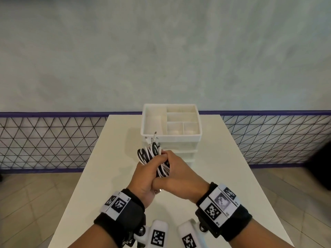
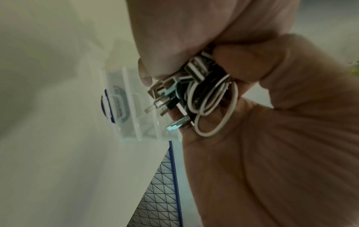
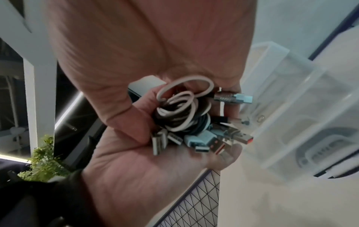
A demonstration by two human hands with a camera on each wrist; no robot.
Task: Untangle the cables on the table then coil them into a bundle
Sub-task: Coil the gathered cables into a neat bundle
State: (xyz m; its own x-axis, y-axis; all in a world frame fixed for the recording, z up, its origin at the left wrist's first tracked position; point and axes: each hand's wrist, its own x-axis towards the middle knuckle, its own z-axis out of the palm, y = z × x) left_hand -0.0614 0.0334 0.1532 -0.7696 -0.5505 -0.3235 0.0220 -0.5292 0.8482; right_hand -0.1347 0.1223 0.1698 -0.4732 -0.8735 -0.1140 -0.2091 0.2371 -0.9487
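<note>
Nearest the camera, both wrists wear black straps carrying white plates printed with black-and-white square marker codes; no readable words show on them. Just beyond, the left hand (image 1: 146, 173) and the right hand (image 1: 176, 173) are pressed together above the white table (image 1: 223, 176), both wrapped around the same cable bundle (image 1: 152, 158). The left hand's fingers curl over the bundle from the left, and the right hand's fingers close on it from the right, thumbs meeting on top.

The cable bundle is a mix of white and black cords wound into loops. Loops stick out past the knuckles toward the far side, with a few plug ends pointing upward. In the right wrist view the USB plugs (image 3: 204, 142) cluster at one end of the coil, some metal, some pale blue, one with an orange tongue. In the left wrist view white loops (image 2: 211, 98) hang against the palm.

Directly behind the hands stands a white drawer organiser (image 1: 171, 122) with an open, divided top tray. Its front bears a round label, too blurred to read. Beyond the table runs a mesh fence with a purple rail (image 1: 53, 114), then a grey wall.
</note>
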